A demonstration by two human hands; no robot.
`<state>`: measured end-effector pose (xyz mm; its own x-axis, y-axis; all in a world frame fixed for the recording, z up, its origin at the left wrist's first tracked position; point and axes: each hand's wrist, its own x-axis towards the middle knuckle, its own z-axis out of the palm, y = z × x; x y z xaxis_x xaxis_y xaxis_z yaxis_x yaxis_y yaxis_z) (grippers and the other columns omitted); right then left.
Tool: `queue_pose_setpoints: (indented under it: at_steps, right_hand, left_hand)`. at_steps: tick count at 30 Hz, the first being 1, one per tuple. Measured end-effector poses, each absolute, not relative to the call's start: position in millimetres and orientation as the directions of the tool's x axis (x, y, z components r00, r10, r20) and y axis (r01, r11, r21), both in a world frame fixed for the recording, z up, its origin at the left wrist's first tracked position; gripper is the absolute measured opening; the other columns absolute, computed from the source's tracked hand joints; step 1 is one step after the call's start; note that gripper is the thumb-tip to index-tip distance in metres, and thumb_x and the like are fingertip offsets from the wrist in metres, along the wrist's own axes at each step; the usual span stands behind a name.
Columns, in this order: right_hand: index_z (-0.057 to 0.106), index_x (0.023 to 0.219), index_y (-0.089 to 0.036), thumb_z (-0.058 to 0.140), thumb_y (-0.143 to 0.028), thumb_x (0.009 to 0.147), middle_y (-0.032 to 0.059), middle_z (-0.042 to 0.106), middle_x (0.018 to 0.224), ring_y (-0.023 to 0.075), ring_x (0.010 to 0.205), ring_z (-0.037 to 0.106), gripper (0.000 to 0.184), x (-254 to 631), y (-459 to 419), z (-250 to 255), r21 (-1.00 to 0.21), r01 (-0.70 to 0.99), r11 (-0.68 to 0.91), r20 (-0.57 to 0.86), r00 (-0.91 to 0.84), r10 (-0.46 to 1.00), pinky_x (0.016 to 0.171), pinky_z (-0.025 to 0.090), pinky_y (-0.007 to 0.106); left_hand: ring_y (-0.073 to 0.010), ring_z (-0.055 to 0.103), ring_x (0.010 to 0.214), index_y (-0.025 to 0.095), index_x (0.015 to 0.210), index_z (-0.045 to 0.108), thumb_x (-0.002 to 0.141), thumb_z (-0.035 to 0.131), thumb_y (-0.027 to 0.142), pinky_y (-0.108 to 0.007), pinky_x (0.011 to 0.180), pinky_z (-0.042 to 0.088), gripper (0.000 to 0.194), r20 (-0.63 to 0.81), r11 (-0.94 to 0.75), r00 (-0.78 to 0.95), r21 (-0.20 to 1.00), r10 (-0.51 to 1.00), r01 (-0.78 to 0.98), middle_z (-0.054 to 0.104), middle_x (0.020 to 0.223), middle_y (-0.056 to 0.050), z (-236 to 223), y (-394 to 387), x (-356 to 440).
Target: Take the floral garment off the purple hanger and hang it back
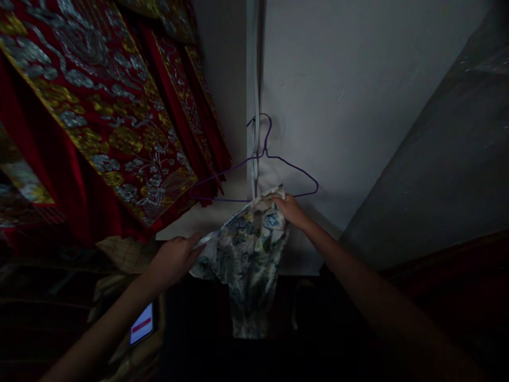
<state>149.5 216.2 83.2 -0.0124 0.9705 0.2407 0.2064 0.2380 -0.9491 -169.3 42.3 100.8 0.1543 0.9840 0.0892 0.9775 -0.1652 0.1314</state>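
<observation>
A patterned garment (252, 249) in blue, green and pale tones hangs stretched between my two hands; its exact kind is hard to make out in the dim light. My left hand (178, 257) is closed on its pale upper edge at the left. At the right, my right hand (292, 210) grips the same edge, higher up. Just behind the cloth, a purple wire hanger (292, 164) hangs by its hook near a white cord on the wall. The garment overlaps the hanger's lower bar, and I cannot tell whether they touch.
Red embroidered cloths (115, 111) with gold and silver motifs hang at the left. Below my left forearm lies a phone (142, 324) with a lit screen. A grey plastic-like sheet (445, 159) slopes along the right. The white wall (338, 79) stands behind the hanger.
</observation>
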Motion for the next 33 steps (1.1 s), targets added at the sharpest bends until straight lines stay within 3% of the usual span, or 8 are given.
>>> queue_pose_setpoints:
  at_steps: [5, 9, 14, 19, 22, 26, 29, 33]
  right_hand:
    - [0.064, 0.057, -0.02, 0.07, -0.031, 0.058, 0.0016, 0.067, 0.06, 0.0226, 0.069, 0.065, 0.013, 196.6, 184.8, 100.2, -0.863, 0.284, 0.417, 0.368, -0.211, 0.905, 0.067, 0.048, 0.03]
    - [0.07, 0.06, -0.018, 0.069, -0.031, 0.062, 0.0044, 0.07, 0.061, 0.0221, 0.062, 0.062, 0.014, 218.4, 165.9, 122.0, -0.806, 0.343, 0.482, 0.437, -0.203, 0.876, 0.061, 0.045, 0.03]
    - [0.072, 0.066, -0.018, 0.073, -0.029, 0.063, 0.0047, 0.073, 0.068, 0.0238, 0.07, 0.066, 0.011, 207.9, 142.4, 127.8, -0.831, 0.25, 0.497, 0.434, -0.268, 0.86, 0.071, 0.051, 0.033]
    - [0.077, 0.102, -0.018, 0.069, -0.021, 0.074, 0.0059, 0.078, 0.097, 0.0215, 0.087, 0.07, 0.03, 194.6, 113.2, 131.3, -0.851, 0.129, 0.509, 0.424, -0.401, 0.812, 0.081, 0.053, 0.033]
    - [0.066, 0.133, -0.018, 0.068, -0.02, 0.077, 0.0046, 0.077, 0.098, 0.0186, 0.082, 0.07, 0.056, 204.5, 99.0, 140.7, -0.863, 0.148, 0.483, 0.374, -0.456, 0.807, 0.075, 0.052, 0.029]
    - [0.041, 0.155, -0.022, 0.071, -0.017, 0.073, -0.0024, 0.07, 0.071, 0.0162, 0.06, 0.061, 0.087, 231.5, 89.9, 145.1, -0.801, 0.312, 0.511, 0.485, -0.163, 0.859, 0.057, 0.048, 0.027]
    - [0.035, 0.158, -0.022, 0.071, -0.018, 0.071, 0.0017, 0.071, 0.078, 0.0197, 0.063, 0.062, 0.094, 256.4, 96.9, 145.4, -0.737, 0.477, 0.48, 0.59, 0.106, 0.8, 0.057, 0.051, 0.031]
    - [0.07, 0.122, -0.019, 0.068, -0.022, 0.07, 0.0073, 0.074, 0.082, 0.0258, 0.073, 0.069, 0.051, 281.5, 117.7, 159.7, -0.636, 0.644, 0.426, 0.583, 0.04, 0.811, 0.064, 0.053, 0.036]
  left_hand:
    - [-0.0264, 0.07, 0.102, 0.022, 0.109, 0.066, 0.1, 0.034, 0.034, -0.039, 0.094, 0.052, 0.035, 0.187, -0.3, 0.249, 0.342, 0.95, 0.891, 0.073, 0.107, -0.01, 112.4, 59.5, -175.0]
    - [-0.0276, 0.059, 0.117, 0.018, 0.097, 0.062, 0.097, 0.038, 0.03, -0.044, 0.107, 0.046, 0.027, 0.482, -0.477, 0.311, 0.269, 0.819, 0.837, 0.063, 0.122, -0.014, 157.1, 71.7, -153.6]
    - [-0.0286, 0.056, 0.12, 0.018, 0.091, 0.058, 0.095, 0.041, 0.028, -0.045, 0.107, 0.046, 0.02, 0.565, -0.589, 0.404, 0.187, 0.719, 0.786, 0.06, 0.124, -0.014, 199.6, 81.8, -102.2]
    - [-0.0274, 0.063, 0.114, 0.013, 0.133, 0.047, 0.089, 0.044, 0.017, -0.046, 0.102, 0.049, 0.044, 0.643, -0.542, 0.268, 0.273, 0.717, 0.795, 0.066, 0.12, -0.015, 198.3, 120.6, -83.1]
    - [-0.0243, 0.067, 0.108, 0.013, 0.131, 0.053, 0.089, 0.041, 0.016, -0.041, 0.1, 0.051, 0.044, 0.575, -0.541, 0.277, 0.356, 0.769, 0.762, 0.07, 0.115, -0.012, 186.7, 147.9, -94.1]
    - [-0.026, 0.065, 0.113, 0.014, 0.119, 0.064, 0.088, 0.038, 0.014, -0.042, 0.106, 0.048, 0.04, 0.572, -0.512, 0.304, 0.245, 0.762, 0.823, 0.069, 0.12, -0.012, 174.1, 160.1, -106.0]
    - [-0.0284, 0.063, 0.111, 0.013, 0.124, 0.063, 0.091, 0.038, 0.013, -0.043, 0.103, 0.05, 0.042, 0.589, -0.475, 0.321, 0.124, 0.742, 0.871, 0.065, 0.119, -0.015, 173.1, 154.3, -105.1]
    - [-0.0296, 0.059, 0.112, 0.014, 0.122, 0.064, 0.097, 0.037, 0.021, -0.044, 0.1, 0.05, 0.037, 0.623, -0.441, 0.313, 0.057, 0.717, 0.896, 0.059, 0.121, -0.016, 177.7, 146.1, -107.1]
